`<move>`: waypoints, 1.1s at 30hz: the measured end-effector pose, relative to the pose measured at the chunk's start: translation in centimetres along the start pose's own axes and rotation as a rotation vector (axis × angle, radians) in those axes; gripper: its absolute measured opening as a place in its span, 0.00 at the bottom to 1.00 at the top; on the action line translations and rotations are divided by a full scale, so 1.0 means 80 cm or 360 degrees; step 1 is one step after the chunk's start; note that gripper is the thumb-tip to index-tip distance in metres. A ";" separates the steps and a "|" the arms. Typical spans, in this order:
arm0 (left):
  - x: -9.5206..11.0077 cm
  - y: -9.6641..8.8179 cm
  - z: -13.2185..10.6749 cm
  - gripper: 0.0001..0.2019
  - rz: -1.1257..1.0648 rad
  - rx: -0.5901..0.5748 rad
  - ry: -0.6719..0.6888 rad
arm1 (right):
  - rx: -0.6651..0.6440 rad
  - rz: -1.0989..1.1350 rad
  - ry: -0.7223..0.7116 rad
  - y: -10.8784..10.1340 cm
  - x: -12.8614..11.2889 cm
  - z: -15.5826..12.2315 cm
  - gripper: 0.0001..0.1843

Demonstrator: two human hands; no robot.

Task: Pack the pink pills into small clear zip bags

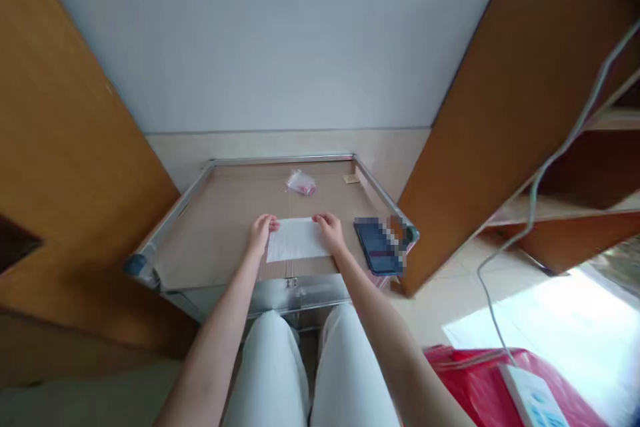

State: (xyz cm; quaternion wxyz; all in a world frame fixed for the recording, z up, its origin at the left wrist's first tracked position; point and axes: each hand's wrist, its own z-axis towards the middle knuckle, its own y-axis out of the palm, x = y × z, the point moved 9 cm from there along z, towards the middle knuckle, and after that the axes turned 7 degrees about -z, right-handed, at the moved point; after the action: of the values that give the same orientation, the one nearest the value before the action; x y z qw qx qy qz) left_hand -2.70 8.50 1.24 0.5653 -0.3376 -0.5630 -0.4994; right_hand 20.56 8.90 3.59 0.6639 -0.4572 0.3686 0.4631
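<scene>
A white sheet of paper [297, 241] lies on the brown top of a low metal-framed table [210, 240]. My left hand [261, 231] rests on the sheet's far left corner with its fingers curled down onto it. At the far right corner my right hand [329, 227] does the same. Both hands pinch or press the paper's far edge.
A dark phone [376, 245] lies right of the sheet, near the table's right edge. A small clear bag with red bits [301, 183] and a small tan tag [351, 179] sit at the back. Wooden panels flank both sides. A red bag [480, 380] and white cable [540, 173] are at right.
</scene>
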 end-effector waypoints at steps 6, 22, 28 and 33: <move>-0.001 0.002 -0.001 0.10 0.0050 -0.0034 0.0037 | -0.0030 -0.0019 0.0081 0.004 0.016 0.002 0.11; -0.001 0.003 -0.002 0.10 0.0140 -0.0070 0.0063 | -0.0014 0.0063 0.0143 0.009 0.028 0.007 0.10; -0.003 0.004 0.000 0.10 0.0139 -0.0099 0.0046 | 0.0141 -0.0086 0.0253 0.011 0.030 0.054 0.13; -0.005 0.005 0.002 0.11 0.0155 -0.0107 0.0037 | 0.0116 -0.0537 0.0121 0.029 0.001 0.133 0.17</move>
State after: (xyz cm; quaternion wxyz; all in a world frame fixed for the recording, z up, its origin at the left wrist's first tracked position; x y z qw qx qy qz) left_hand -2.33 8.82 0.94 0.5838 -0.3777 -0.5222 -0.4938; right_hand 19.12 19.35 6.21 0.7339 -0.5053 0.3281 0.3138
